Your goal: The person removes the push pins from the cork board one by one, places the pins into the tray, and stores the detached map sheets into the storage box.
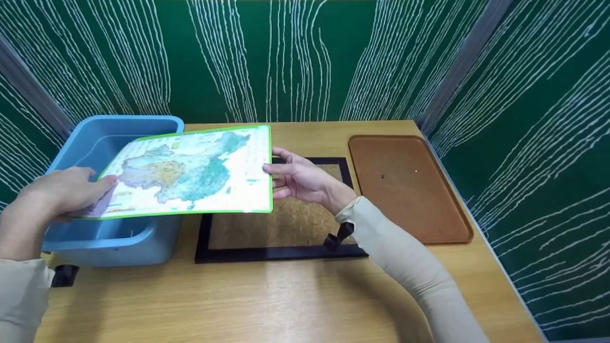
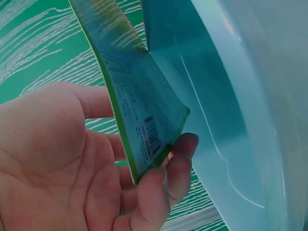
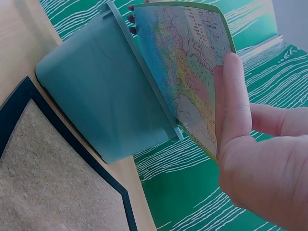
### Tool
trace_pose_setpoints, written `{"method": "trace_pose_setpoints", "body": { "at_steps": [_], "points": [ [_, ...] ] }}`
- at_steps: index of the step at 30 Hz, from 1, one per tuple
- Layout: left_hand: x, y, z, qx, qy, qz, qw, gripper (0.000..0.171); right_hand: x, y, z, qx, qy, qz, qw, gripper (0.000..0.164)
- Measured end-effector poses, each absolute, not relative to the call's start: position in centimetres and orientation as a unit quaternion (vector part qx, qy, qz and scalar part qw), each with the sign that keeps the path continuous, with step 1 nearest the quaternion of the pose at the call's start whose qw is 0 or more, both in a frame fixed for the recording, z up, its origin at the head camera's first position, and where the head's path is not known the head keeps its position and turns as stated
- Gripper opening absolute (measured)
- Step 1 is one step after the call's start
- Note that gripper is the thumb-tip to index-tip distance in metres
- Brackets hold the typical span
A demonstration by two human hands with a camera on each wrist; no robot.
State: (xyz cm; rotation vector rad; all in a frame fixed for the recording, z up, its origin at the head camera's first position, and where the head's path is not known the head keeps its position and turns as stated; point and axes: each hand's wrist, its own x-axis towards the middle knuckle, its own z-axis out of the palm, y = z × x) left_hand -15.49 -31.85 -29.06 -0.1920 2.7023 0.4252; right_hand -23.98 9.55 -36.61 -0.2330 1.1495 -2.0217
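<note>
A thin map sheet (image 1: 190, 171) with a bright green border is held up between both hands, tilted and slightly bent. Its upper face shows a coloured relief map; the underside (image 3: 187, 72) carries another coloured map, and a barcode shows near one corner in the left wrist view. My left hand (image 1: 66, 193) grips the left end, thumb on top and fingers under the edge. At the right edge, my right hand (image 1: 305, 178) pinches the sheet with the thumb on its face and fingers behind. The sheet overlaps the blue bin (image 1: 164, 243) in the head view, above its opening.
A cork board with a black frame (image 1: 286, 233) lies on the wooden table (image 1: 228, 300), partly hidden by the sheet and right arm. To its right lies a brown tray (image 1: 410, 190). Green walls with white wavy lines (image 1: 295, 62) enclose the table's back and sides.
</note>
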Motion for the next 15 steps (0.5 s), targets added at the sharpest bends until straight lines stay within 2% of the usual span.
{"method": "trace_pose_setpoints", "body": {
  "at_steps": [5, 15],
  "points": [
    [-15.5, -32.2, -29.2, -0.067, 0.966, 0.158, 0.193, 0.085, -24.2, 9.1, -36.6, -0.091, 0.449, -0.798, 0.392, 0.054],
    [-15.7, -32.5, -29.9, -0.072, 0.956, 0.176, 0.225, 0.084, -24.6, 8.4, -36.4, -0.084, 0.442, -0.801, 0.395, 0.052]
  ]
}}
